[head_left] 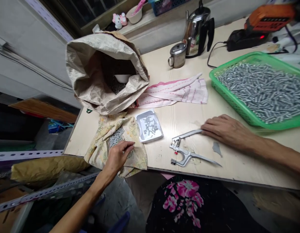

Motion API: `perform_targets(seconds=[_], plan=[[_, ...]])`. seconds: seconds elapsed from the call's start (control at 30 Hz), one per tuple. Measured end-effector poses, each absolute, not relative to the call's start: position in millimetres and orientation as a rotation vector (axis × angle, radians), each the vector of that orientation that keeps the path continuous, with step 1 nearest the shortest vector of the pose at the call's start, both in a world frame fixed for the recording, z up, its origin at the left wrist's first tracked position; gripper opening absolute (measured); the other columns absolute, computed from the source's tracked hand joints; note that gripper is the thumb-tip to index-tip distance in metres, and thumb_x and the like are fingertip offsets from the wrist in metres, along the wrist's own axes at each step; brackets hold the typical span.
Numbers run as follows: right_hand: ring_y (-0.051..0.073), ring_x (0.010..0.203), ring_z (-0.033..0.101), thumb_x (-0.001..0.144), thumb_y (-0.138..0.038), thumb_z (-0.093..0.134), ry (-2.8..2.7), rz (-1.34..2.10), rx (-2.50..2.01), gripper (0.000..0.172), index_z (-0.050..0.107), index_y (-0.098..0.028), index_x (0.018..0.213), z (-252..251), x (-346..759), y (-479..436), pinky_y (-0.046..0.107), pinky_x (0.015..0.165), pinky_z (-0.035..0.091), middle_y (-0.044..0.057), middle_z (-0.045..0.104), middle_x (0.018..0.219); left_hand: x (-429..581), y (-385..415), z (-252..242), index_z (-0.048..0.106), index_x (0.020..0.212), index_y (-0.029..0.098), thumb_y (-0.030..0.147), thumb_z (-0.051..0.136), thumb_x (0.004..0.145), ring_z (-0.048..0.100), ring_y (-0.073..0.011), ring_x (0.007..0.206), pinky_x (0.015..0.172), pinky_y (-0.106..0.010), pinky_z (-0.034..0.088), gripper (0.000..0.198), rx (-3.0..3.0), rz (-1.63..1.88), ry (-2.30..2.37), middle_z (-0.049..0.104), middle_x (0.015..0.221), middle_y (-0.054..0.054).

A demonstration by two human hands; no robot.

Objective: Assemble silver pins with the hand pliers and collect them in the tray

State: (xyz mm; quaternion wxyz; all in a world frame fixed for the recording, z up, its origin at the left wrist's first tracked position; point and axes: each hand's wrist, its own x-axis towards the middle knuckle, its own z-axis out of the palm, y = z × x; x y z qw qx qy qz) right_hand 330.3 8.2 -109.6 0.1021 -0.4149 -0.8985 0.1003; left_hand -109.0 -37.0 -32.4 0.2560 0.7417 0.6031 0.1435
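My left hand (118, 156) is closed in a pinch over a patterned cloth (137, 160); what sits at its fingertips is too small to make out. Beneath and behind that hand, a pile of small metal pins (116, 136) lies on the cloth. My right hand (220, 129) has its fingers closed on the upper handle of grey snap-fastener pliers (187, 156), which rest on the table with their handles spread apart. Between the hands stands a shallow white tray (143, 119) holding several short metal pieces (151, 126).
An open woven sack (89, 87) with a white scoop (122, 78) inside stands behind the cloth. A pink-striped towel (176, 92), steel mug (178, 55) and kettle (197, 32) sit farther back. At right, a green basket (239, 108) holds metal pieces (266, 90) near an orange tool (268, 19).
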Motion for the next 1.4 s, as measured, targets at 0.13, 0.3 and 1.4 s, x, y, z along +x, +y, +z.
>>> perform_targets(seconds=[0.13, 0.3, 1.4], plan=[[0.026, 0.095, 0.052, 0.105, -0.035, 0.031, -2.681, -0.083, -1.283, 0.039, 0.066, -0.021, 0.097, -97, 316, 14, 0.041, 0.081, 0.031, 0.009, 0.068, 0.105, -44, -48, -30, 0.073, 0.095, 0.014, 0.044, 0.073, 0.078, 0.062, -0.0150, 0.061, 0.061, -0.027, 0.051, 0.035, 1.283, 0.525, 1.564, 0.069, 0.068, -0.003], [0.023, 0.090, 0.050, 0.101, -0.044, 0.044, -2.684, 0.102, -1.161, 0.033, 0.065, -0.019, 0.101, -78, 291, -20, 0.037, 0.083, 0.030, 0.008, 0.065, 0.095, 13, -55, -59, 0.074, 0.079, 0.011, 0.048, 0.083, 0.061, 0.053, -0.0102, 0.056, 0.055, -0.022, 0.044, 0.042, 0.957, 0.579, 1.493, 0.066, 0.064, -0.001], [0.019, 0.075, 0.041, 0.095, -0.005, 0.044, -2.566, 0.128, -1.141, 0.023, 0.059, -0.017, 0.082, -102, 281, -59, 0.034, 0.072, 0.026, 0.003, 0.058, 0.078, 42, -44, -75, 0.072, 0.070, 0.014, 0.049, 0.064, 0.077, 0.040, -0.0104, 0.053, 0.050, -0.021, 0.031, 0.037, 1.495, -0.022, 1.557, 0.051, 0.054, 0.002]])
